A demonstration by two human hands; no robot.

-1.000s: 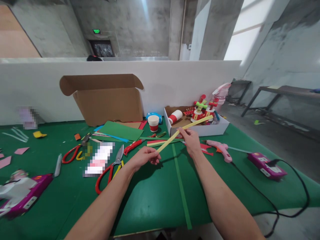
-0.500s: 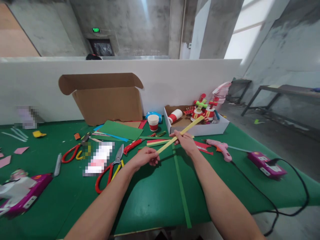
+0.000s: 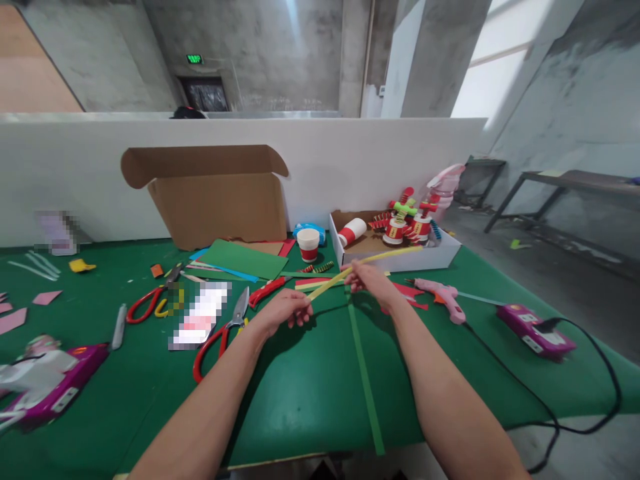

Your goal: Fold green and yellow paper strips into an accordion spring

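Note:
A long yellow paper strip (image 3: 330, 284) stretches between my two hands above the table. My left hand (image 3: 287, 310) pinches its lower end. Farther along, my right hand (image 3: 367, 280) grips the strip near its middle, and the free end sticks out to the upper right, before the white box. Beneath my right hand a long green paper strip (image 3: 364, 373) runs toward the table's front edge. More red and yellow strips (image 3: 313, 285) lie flat behind the held one, partly hidden by my hands.
Left of my arm lie scissors (image 3: 234, 323) and a red-handled knife (image 3: 267, 291). A paper cup (image 3: 309, 245) stands behind coloured sheets (image 3: 245, 259). At right are a white box (image 3: 400, 261) of cup figures, a pink glue gun (image 3: 443, 297) and a purple power strip (image 3: 535, 330) with a black cord.
The yellow strip's free end has swung lower and now curves slightly, turning more edge-on. Both hands keep their hold, with my left hand shifted slightly left and up.

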